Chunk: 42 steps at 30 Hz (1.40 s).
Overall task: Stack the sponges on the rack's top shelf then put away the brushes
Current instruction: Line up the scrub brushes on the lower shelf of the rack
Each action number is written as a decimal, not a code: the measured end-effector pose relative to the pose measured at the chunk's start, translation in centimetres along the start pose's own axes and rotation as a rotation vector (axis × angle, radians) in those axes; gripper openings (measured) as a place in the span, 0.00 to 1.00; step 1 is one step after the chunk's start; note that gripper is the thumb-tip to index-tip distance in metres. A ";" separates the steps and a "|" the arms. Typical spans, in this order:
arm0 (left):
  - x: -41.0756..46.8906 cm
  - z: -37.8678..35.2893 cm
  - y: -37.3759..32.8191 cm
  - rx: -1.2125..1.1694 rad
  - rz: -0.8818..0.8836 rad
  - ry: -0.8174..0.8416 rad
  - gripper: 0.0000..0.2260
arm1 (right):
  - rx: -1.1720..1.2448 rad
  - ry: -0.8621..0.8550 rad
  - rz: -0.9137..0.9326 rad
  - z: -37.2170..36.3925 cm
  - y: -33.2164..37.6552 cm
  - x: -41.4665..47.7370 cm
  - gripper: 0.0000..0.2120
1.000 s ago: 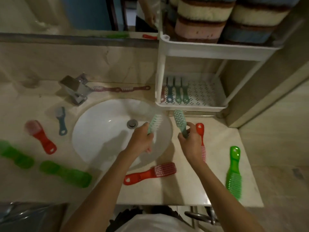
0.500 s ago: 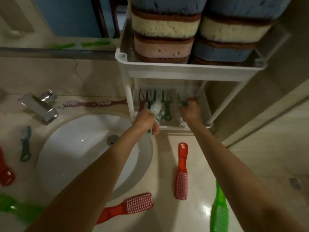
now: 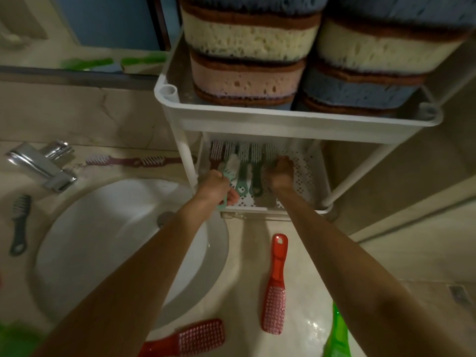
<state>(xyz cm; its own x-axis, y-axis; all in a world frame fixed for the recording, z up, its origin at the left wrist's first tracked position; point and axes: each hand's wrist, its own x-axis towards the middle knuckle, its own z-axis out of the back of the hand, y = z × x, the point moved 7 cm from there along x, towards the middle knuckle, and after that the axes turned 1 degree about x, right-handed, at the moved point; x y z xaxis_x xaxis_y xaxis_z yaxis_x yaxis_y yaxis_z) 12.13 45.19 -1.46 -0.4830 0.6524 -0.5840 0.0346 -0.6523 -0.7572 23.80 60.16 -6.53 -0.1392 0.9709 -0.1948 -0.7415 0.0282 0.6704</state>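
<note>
At rack (image 3: 283, 122) lower shelf: left hand (image 3: 216, 188) grips teal brush (image 3: 230, 167); right hand (image 3: 279, 173) deeper inside, hold unclear. Risk: crowded entry knocks shelved brushes (image 3: 243, 176) askew.

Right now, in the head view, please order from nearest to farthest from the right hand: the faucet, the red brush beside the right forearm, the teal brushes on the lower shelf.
1. Teal brushes, on the lower shelf, just left of the right hand.
2. Red brush, on the counter, right of the sink.
3. Faucet, far left, behind the sink.
</note>
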 end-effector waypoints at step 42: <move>-0.2 -4.7 -1.8 -0.091 -0.117 0.093 0.12 | 0.698 0.192 -0.036 1.1 0.3 -4.1 0.09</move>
<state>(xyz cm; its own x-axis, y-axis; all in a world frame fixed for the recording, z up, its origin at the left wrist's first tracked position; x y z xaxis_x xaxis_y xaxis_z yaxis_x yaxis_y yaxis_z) 16.22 48.06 -1.36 -0.4055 0.7576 -0.5115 0.0641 -0.5346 -0.8427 24.85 56.44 -4.76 -0.2827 0.9095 -0.3047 -0.1648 0.2669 0.9495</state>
